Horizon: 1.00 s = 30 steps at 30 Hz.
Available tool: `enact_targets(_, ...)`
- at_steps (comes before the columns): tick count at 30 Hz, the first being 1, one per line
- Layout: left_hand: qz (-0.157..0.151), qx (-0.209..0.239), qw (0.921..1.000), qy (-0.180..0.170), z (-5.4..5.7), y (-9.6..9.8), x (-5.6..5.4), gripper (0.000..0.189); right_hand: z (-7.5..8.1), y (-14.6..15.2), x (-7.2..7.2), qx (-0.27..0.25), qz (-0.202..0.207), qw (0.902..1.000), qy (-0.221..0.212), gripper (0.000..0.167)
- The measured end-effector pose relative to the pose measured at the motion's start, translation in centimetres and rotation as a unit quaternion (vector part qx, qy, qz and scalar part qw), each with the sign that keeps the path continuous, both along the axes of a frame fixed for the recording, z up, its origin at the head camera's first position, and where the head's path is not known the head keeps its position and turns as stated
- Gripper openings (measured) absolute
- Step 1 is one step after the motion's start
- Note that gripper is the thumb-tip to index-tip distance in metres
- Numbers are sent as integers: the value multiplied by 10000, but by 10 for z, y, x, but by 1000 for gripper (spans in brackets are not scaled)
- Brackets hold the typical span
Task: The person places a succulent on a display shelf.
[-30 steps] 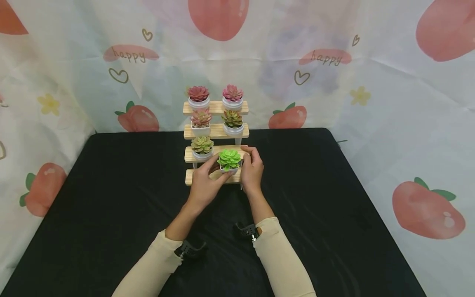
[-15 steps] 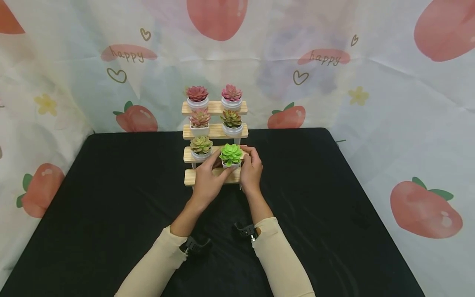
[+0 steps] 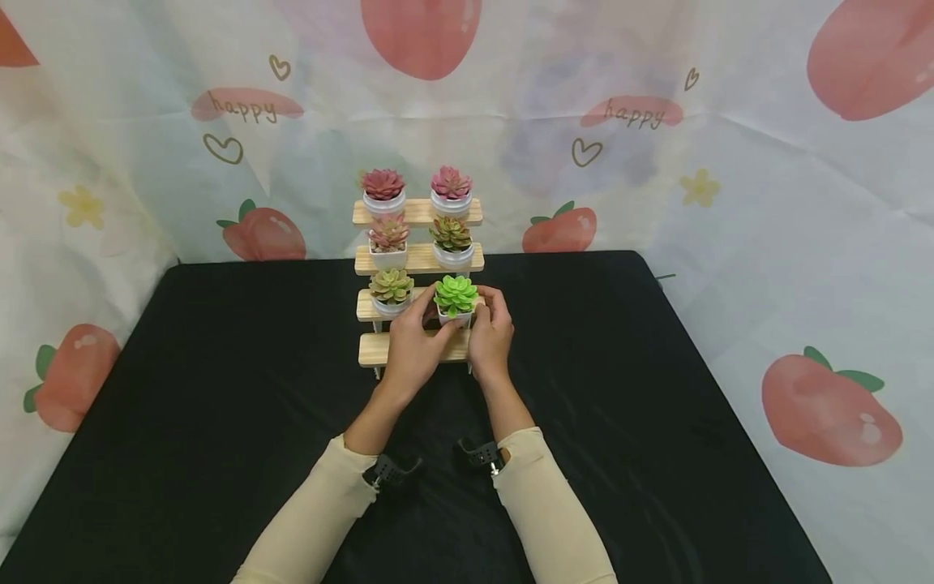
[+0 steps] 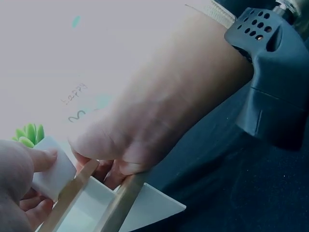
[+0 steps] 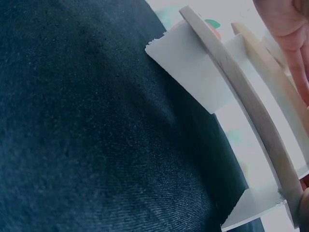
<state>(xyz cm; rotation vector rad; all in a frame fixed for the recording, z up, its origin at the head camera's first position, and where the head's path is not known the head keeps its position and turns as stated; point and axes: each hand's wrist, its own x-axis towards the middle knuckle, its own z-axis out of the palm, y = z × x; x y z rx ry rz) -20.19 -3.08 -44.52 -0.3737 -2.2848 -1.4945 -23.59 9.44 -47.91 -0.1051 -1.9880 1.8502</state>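
A bright green artificial succulent point(image 3: 456, 294) in a square white pot is over the right end of the stand's third step. My left hand point(image 3: 411, 347) holds this pot, thumb at the front and fingers on its left side; the left wrist view shows the thumb pressed on the white pot point(image 4: 52, 166). With my right hand point(image 3: 492, 341) I grip the right side of the wooden step stand point(image 3: 374, 350). In the left wrist view, fingers of the right hand point(image 4: 130, 133) curl around the step ends. The lowest step carries no pot.
On the same step at left sits a pale green succulent point(image 3: 392, 287). The steps above hold a pink one point(image 3: 388, 235), a reddish-green one point(image 3: 452, 234), a dark red one point(image 3: 383, 185) and a rose one point(image 3: 451, 183). A black cloth point(image 3: 219, 422) covers the table before a printed curtain point(image 3: 525, 49).
My left hand has carried the green succulent back and slightly right, from above the lowest step to the third step's right end. My right hand keeps its grip on the stand.
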Motion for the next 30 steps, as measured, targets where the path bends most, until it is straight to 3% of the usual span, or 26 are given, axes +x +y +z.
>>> enact_targets(8, 24, 93, 9999, -64, 1, 3, -3, 65, 0, -1, 0, -13, 1, 10000, -45, 31)
enact_targets(19, 277, -551, 9979, -221, 9, 6, -8, 65, -1, 1, -1, 82, 13, 10000, -23, 33)
enact_targets(30, 365, -798, 9955, -354, 12, 8, -8, 73, 0, 1, -1, 46, 11, 10000, -15, 32)
